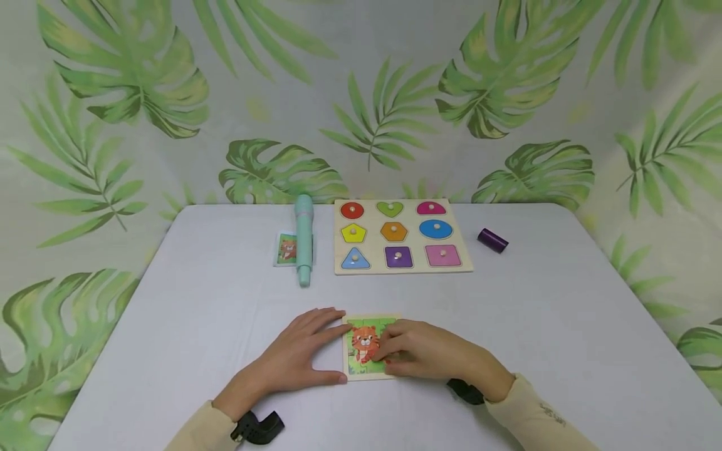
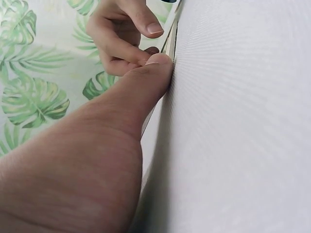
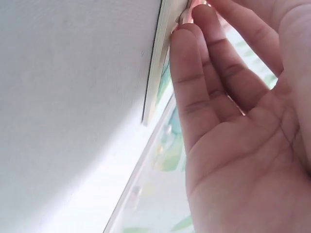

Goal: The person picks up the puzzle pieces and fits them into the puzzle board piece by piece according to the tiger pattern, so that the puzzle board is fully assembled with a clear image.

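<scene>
A small wooden jigsaw puzzle (image 1: pixel 369 377) with an orange tiger on green lies on the table in front of me. My left hand (image 1: pixel 301 351) spreads beside it, thumb touching the lower left corner and index finger reaching the upper left of the picture. The left wrist view shows that thumb (image 2: pixel 155 73) against the board's edge. Over the puzzle's right half, my right hand (image 1: pixel 429 351) touches the tiger with bent fingers. In the right wrist view its fingertips (image 3: pixel 184 43) meet the board (image 3: pixel 151 97). Whether they pinch a piece is hidden.
A knob-shape board (image 1: pixel 369 244) with several coloured pieces lies at the back. To its left, a mint-green pen-like device (image 1: pixel 304 241) rests across a small tiger picture card (image 1: pixel 286 250). A dark purple cylinder (image 1: pixel 493 240) lies on the right. Leaf-patterned cloth (image 1: pixel 383 94) hangs behind.
</scene>
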Available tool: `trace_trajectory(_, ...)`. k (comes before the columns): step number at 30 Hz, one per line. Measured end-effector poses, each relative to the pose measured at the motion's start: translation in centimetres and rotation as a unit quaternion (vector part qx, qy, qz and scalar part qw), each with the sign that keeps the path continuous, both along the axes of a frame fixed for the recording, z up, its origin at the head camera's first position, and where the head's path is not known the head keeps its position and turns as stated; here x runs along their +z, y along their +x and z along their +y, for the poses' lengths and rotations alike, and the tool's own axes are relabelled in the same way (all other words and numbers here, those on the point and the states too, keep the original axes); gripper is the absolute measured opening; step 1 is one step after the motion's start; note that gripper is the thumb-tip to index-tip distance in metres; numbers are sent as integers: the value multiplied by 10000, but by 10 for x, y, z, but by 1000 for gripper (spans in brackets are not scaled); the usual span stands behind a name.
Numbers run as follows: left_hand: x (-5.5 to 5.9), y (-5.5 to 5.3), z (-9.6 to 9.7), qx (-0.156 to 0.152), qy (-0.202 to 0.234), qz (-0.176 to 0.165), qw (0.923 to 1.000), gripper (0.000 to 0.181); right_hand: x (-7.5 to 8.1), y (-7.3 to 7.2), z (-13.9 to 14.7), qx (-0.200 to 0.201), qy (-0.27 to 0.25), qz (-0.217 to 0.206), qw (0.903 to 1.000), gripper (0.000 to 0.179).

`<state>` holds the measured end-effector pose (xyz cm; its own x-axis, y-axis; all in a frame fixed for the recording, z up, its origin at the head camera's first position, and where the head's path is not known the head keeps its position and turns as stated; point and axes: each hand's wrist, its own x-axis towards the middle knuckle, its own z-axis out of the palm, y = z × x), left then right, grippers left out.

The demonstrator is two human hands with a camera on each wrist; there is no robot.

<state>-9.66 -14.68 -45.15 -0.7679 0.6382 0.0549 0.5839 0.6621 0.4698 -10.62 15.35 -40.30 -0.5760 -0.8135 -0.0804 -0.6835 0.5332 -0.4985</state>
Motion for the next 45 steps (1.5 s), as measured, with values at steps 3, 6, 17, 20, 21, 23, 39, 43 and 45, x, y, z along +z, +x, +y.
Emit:
trace_trajectory(3,0,0,0,16,26,-38,10000,86,1,0,5,-48,-21,-20,10000,23)
trace_trajectory(6,-1,0,0,19,40,-46,10000,86,2,0,12,-100,-62,-87,9999,28)
trace_trajectory(17,-2,0,0,-54,150,77,9998,85,3,1,41,-236,-317,193,9990,31)
trace_trajectory(20,-2,0,1,-32,121,44,9999,85,5,4,50,-341,-378,256,9984,29)
trace_trajectory(21,-1,1,1,-22,109,38,9999,86,5,5,52,-382,-394,269,9981,29)
trace_trajectory(23,-1,1,2,-1,88,12,10000,86,7,7,58,-486,-420,251,9976,29)
trace_trajectory(39,0,0,2,-3,20,-59,10000,87,-4,13,90,-927,-1030,105,9903,33)
trace_trajectory(43,0,1,1,33,36,-83,10000,87,-7,11,96,-803,-1099,69,9907,34)
trace_trajectory(45,-1,1,1,40,36,-103,9999,87,-8,10,99,-794,-1113,25,9906,35)
